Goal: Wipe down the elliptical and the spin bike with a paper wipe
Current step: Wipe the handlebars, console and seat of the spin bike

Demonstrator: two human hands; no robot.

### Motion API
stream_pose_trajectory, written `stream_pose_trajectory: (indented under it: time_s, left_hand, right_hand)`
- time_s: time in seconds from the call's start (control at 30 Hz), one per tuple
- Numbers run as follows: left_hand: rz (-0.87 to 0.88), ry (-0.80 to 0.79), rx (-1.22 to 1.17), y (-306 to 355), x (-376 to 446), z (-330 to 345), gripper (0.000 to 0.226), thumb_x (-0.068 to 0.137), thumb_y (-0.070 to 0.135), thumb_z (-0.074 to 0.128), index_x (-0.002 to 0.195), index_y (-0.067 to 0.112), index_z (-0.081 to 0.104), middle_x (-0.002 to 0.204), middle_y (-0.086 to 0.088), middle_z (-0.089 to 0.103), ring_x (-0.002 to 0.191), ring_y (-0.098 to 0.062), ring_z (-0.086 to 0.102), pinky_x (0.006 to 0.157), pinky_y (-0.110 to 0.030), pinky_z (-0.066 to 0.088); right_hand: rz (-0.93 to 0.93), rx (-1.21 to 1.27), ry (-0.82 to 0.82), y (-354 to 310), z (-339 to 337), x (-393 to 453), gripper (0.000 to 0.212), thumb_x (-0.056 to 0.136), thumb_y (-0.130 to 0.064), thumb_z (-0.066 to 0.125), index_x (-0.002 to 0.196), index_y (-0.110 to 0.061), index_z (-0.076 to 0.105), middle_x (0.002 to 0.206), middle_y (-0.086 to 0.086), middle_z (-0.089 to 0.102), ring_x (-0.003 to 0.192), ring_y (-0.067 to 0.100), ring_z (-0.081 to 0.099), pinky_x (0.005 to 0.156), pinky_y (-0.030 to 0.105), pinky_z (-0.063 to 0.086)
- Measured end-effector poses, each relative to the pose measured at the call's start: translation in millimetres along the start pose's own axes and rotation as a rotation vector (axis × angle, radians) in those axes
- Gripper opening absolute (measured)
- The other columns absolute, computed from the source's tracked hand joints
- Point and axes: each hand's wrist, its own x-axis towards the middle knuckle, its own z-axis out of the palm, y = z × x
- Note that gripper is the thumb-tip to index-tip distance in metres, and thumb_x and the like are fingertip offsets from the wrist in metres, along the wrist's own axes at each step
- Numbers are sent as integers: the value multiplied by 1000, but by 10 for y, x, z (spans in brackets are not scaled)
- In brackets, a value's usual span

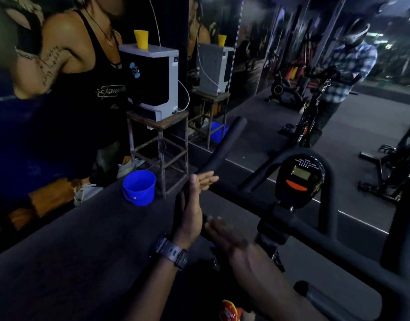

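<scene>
1. Spin bike (pixel 292 218) fills the right side, its black handlebar (pixel 224 144) sticking up toward the mirror.
2. Blue bucket (pixel 139 187) sits on the floor beside a metal stand (pixel 157 144).
3. Left hand (pixel 187 212) is open and flat near the handlebar.
4. Right hand (pixel 224 235) is blurry and looks open.
5. No wipe shows.

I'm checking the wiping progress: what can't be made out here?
Head view only:
- Paper wipe: none visible; right hand is motion-blurred, so its grip is unclear.
- Left hand: seen edge-on, palm hidden.
- Console readout: too small.
- Red object: cut off by the bottom edge.
</scene>
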Motion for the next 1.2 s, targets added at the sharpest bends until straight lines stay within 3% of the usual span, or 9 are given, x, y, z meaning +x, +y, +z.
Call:
stream_pose_trajectory:
  time_s: [0.1,0.17,0.3,0.4,0.6,0.73,0.87,0.97,1.2]
  left_hand:
    - [-7,43,-38,-36,45,-28,62,91,65,26,114,23,65,118,-4,71,122,-16,60,108,-33,39]
    - [-31,81,-90,12,76,10,63,97,61,23,114,18,65,124,-6,68,124,-14,57,109,-27,39]
    - [-92,240,-206,-15,195,-142,70,105,43,5,124,-2,56,129,-15,60,107,-4,60,89,-8,45]
    - [-127,254,-247,-52,202,-262,75,103,50,4,128,2,55,128,-10,61,113,-6,59,111,-23,37]
    - [-186,133,-150,-72,94,-171,75,102,49,4,135,3,52,135,-5,58,100,14,58,77,1,41]
    - [-240,140,-175,39,117,-80,71,103,49,5,131,5,53,106,6,64,72,15,65,58,-1,45]
    - [-210,232,-169,40,143,-81,67,103,49,5,134,11,51,116,8,61,82,19,59,67,2,42]
    - [-194,250,-175,81,145,-110,74,97,59,12,140,12,48,129,7,55,97,24,55,87,-3,41]
    - [-256,199,-36,17,435,-62,99,77,86,37,149,18,41,153,4,41,141,-10,37,120,-35,26]
  right_hand:
    - [-149,-236,-69,287,346,35,49,105,-25,15,153,-18,8,154,1,26,148,17,8,120,27,4]
    - [-73,-276,-123,305,342,248,50,104,-28,8,152,-19,19,140,7,43,142,28,28,114,38,32]
    - [1,-201,-254,178,-40,911,29,97,-31,47,111,-12,63,102,14,66,92,32,65,79,41,54]
    - [106,45,-238,207,-141,1165,25,80,-35,53,88,-17,69,87,9,71,80,29,69,72,38,55]
    - [-62,211,-248,316,-484,622,11,85,-20,60,82,-23,71,79,-6,67,77,5,64,72,29,52]
    - [1,15,-227,279,-113,1187,19,84,-34,59,88,-18,69,91,7,66,85,27,66,73,40,54]
    - [8,-209,24,338,48,1612,32,95,-35,50,118,-17,63,111,9,62,103,30,61,73,39,52]
    - [18,-215,25,472,-23,1606,22,90,-27,54,106,-20,66,107,4,59,102,26,59,66,34,45]
    - [-18,-190,-68,476,-51,1542,13,89,-14,56,99,-7,63,101,12,60,85,33,64,65,37,48]
